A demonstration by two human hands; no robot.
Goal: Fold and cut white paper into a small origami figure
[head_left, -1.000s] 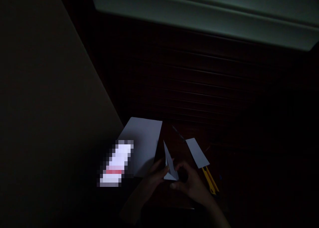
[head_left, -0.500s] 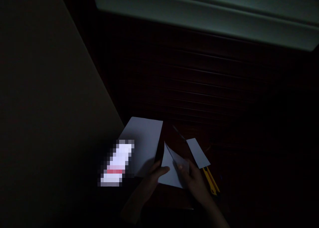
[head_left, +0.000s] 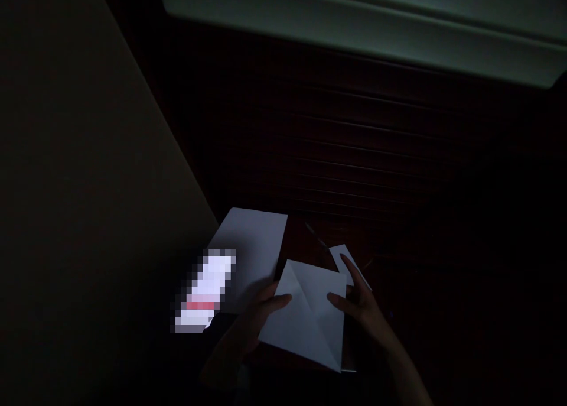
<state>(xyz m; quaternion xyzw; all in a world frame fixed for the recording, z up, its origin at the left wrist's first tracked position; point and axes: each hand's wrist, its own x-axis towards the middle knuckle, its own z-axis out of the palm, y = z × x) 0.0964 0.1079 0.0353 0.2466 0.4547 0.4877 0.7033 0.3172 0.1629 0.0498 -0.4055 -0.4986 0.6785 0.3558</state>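
A white square sheet of paper (head_left: 305, 320) with a diagonal crease is spread open between my hands, above the dark table. My left hand (head_left: 261, 314) grips its left edge, thumb on top and fingers underneath. At the right edge, my right hand (head_left: 361, 302) has its thumb over the paper, while its index finger stretches out above a narrow white paper strip (head_left: 339, 255). The remaining right fingers are partly hidden behind the sheet.
Left of my hands lies a larger white paper stack or sheet (head_left: 254, 234). A bright, pixelated phone-like screen (head_left: 208, 282) covers its lower left. A thin dark pen-like object (head_left: 315, 234) lies beyond the square. Dark slatted panelling (head_left: 332, 122) rises behind the table.
The folded paper has been opened flat, showing its diagonal crease. My right hand has moved right and up, over the strip. The yellow cutter beside the strip is now out of sight.
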